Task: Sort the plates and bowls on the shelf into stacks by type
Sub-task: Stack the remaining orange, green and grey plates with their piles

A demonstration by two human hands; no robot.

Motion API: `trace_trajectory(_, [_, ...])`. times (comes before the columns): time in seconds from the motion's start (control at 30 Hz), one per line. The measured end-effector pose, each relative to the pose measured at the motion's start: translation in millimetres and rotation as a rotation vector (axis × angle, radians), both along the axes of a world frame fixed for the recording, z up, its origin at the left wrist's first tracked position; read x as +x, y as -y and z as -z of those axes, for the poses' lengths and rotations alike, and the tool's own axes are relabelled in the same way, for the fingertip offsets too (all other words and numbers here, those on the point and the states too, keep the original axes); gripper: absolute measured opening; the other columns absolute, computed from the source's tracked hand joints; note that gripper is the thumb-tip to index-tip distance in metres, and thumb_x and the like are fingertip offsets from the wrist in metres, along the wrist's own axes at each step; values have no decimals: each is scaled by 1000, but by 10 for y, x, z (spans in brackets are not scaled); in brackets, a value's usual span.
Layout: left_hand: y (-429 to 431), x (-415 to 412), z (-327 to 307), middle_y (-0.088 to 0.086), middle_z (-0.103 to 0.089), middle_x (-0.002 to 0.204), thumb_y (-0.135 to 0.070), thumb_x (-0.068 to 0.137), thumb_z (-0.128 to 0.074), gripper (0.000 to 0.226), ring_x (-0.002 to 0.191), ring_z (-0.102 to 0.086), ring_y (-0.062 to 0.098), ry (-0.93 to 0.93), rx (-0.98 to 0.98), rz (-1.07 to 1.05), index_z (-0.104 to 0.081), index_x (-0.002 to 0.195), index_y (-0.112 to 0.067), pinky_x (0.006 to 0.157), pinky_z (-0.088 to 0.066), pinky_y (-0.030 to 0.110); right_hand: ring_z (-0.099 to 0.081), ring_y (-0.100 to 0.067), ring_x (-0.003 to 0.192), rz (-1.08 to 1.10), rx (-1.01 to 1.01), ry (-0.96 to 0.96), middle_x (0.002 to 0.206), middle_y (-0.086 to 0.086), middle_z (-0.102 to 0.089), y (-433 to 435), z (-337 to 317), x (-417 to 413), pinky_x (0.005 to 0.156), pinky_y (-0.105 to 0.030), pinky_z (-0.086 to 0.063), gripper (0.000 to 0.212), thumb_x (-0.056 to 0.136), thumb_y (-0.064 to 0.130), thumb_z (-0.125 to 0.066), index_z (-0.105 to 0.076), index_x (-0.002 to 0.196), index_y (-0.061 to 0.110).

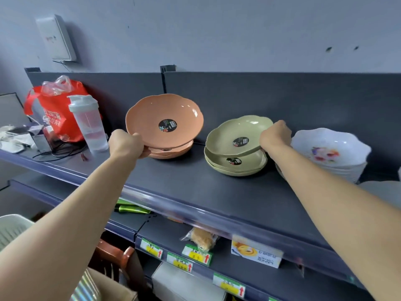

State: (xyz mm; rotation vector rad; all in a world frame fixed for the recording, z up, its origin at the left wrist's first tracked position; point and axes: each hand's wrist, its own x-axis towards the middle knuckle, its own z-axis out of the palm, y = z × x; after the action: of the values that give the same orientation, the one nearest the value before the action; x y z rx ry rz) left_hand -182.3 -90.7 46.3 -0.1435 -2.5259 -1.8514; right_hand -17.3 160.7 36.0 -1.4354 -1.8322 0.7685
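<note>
My left hand [125, 143] grips the near-left rim of an orange scalloped plate [165, 120], tilted up toward me above an orange stack [173, 152] on the dark shelf [195, 187]. My right hand [275, 135] holds the right rim of a green scalloped plate [236, 132], lifted at an angle over a stack of green plates [236, 166]. Both held plates carry a round black sticker. At the right stands a stack of white floral bowls [329, 153], partly hidden behind my right forearm.
A clear shaker bottle [87, 122] stands left of the orange stack, with a red bag [56, 109] and cables behind it. A white box [56, 38] hangs on the wall. Lower shelves hold price tags [188, 260] and packaged goods.
</note>
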Motion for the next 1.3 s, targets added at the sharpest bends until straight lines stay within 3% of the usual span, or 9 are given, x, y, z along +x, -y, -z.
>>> trace_trajectory(0.1, [9, -220, 89, 13, -59, 61, -3, 88, -39, 18, 19, -51, 14, 21, -17, 5, -56, 90, 3, 60, -57, 35, -64, -39, 102, -4, -113, 30, 131, -18, -53, -56, 166, -147, 32, -17, -41, 39, 94, -1, -33, -43, 132, 4])
trace_trajectory(0.2, [-25, -392, 158, 17, -64, 77, -4, 89, -39, 18, 19, -51, 14, 24, -38, 15, -56, 94, 2, 41, -51, 23, -64, -38, 72, -21, -61, 238, 126, -19, -55, -70, 237, -160, 20, -13, -31, 35, 96, -2, -30, -52, 124, -1])
trace_trajectory(0.37, [-153, -621, 285, 20, -65, 88, -4, 89, -39, 17, 21, -53, 16, 54, -69, 52, -54, 94, 2, 40, -52, 23, -63, -35, 98, -12, 69, 409, 113, -18, -64, -3, 244, -112, 66, -31, -42, 26, 87, -8, -45, -63, 103, 0])
trace_trajectory(0.6, [-372, -881, 380, 13, -58, 57, 0, 87, -38, 18, 16, -48, 15, 114, -69, 63, -54, 96, 3, 62, -57, 37, -47, -32, 74, -161, 163, 371, 75, -9, -48, 17, 82, -312, 49, -26, -31, 34, 88, 3, -49, -37, 57, 11])
trace_trajectory(0.77, [-503, -998, 404, 9, -56, 37, 3, 86, -36, 18, 15, -46, 16, 168, -91, 72, -52, 96, 1, 59, -56, 34, -63, -37, 95, -337, 187, 385, 98, -13, -69, 66, 20, -372, 77, -35, -50, 24, 92, 19, -54, -70, 93, 2])
trace_trajectory(0.87, [-581, -1021, 442, 14, -57, 58, 3, 86, -38, 21, 26, -54, 22, 177, -124, 75, -51, 101, 0, 69, -59, 43, -62, -34, 99, -395, 215, 388, 105, -10, -70, 80, 22, -345, 74, -31, -46, 24, 93, 19, -52, -72, 95, 6])
trace_trajectory(1.03, [-658, -1137, 572, 25, -66, 114, -1, 82, -46, 39, 99, -67, 42, 198, -170, 56, -52, 121, 3, 85, -56, 50, -62, -28, 95, -437, 229, 393, 103, -6, -70, 57, 42, -280, 74, -29, -47, 23, 91, 14, -49, -71, 94, 11])
trace_trajectory(1.17, [-604, -815, 457, 22, -55, 129, -18, 94, -50, 41, 119, -53, 41, 25, -333, 8, -42, 128, 3, 95, -44, 44, -63, -29, 93, -444, 248, 385, 102, -5, -70, 56, 46, -218, 77, -33, -52, 23, 91, 15, -49, -72, 93, 11])
trace_trajectory(1.3, [-756, -318, 307, 22, -59, 123, -15, 93, -44, 38, 113, -55, 40, -201, -370, 130, -48, 127, 1, 82, -47, 43, -62, -31, 97, -436, 329, 401, 105, -7, -70, 105, -15, -58, 82, -36, -53, 23, 93, 20, -50, -71, 95, 12])
